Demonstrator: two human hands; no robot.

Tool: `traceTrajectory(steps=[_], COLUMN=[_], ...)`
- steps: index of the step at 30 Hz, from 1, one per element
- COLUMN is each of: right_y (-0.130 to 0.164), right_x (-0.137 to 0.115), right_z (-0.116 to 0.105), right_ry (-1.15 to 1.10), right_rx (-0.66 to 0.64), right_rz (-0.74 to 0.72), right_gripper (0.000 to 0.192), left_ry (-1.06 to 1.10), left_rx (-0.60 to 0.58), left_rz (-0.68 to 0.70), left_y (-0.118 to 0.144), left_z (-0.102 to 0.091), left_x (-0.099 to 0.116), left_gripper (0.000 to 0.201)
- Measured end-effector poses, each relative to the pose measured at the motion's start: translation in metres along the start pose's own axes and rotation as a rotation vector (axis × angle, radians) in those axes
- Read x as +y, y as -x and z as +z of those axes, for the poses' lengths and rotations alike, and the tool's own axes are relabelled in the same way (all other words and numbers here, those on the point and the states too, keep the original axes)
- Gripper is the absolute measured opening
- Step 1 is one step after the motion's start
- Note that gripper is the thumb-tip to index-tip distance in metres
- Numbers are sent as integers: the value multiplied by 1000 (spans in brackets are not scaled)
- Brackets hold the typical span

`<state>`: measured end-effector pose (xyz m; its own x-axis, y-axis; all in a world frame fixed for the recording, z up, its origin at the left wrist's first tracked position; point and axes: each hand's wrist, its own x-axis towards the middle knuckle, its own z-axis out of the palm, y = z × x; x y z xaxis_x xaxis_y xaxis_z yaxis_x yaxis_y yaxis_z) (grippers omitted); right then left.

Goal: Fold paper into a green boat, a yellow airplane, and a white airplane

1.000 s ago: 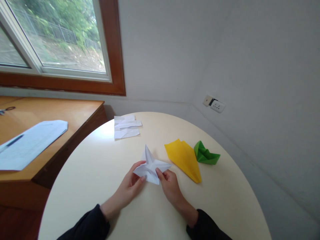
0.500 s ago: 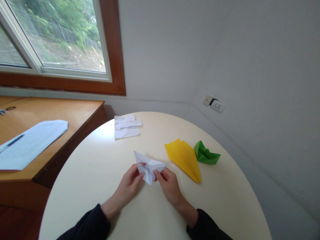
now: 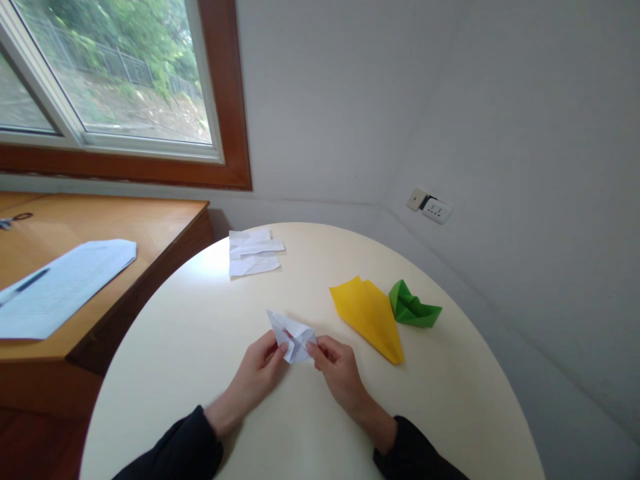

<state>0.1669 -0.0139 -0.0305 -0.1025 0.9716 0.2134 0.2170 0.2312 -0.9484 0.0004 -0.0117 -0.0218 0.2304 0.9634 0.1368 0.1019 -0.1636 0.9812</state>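
Observation:
A folded piece of white paper (image 3: 296, 333) is held between both hands over the middle of the round table. My left hand (image 3: 261, 363) pinches its left side, thumb on the near face and fingers behind. On the opposite side, my right hand (image 3: 336, 363) grips the paper between thumb and fingers. One pointed corner sticks up at the upper left, and creased flaps show between the thumbs. Just right of my right hand lies a yellow folded paper plane (image 3: 369, 317). Touching or nearly touching it is a green folded paper boat (image 3: 413, 307).
Several white paper strips (image 3: 256, 252) lie at the far edge of the round table (image 3: 175, 373). On the left, a wooden desk (image 3: 165, 217) carries papers (image 3: 85, 280), a pen (image 3: 33, 280) and scissors (image 3: 15, 219). Walls and a window stand behind.
The right side of the white paper has been folded in, so its right point no longer sticks out and the shape is narrower. Both hands keep their grip in nearly the same place.

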Motion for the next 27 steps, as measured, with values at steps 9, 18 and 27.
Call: traceTrajectory(steps=[9, 18, 27], right_y=[0, 4, 2], right_x=[0, 1, 0], right_z=[0, 0, 1], right_ry=[-14, -56, 31], right_rx=[-10, -37, -13], right_rz=[-28, -42, -83], right_gripper=[28, 30, 19], left_ry=[-28, 4, -17], left_rx=[-2, 17, 5], left_rz=[-21, -66, -61], left_y=[0, -2, -1], left_z=[-1, -3, -3], left_x=[3, 9, 9], left_gripper=[34, 32, 33])
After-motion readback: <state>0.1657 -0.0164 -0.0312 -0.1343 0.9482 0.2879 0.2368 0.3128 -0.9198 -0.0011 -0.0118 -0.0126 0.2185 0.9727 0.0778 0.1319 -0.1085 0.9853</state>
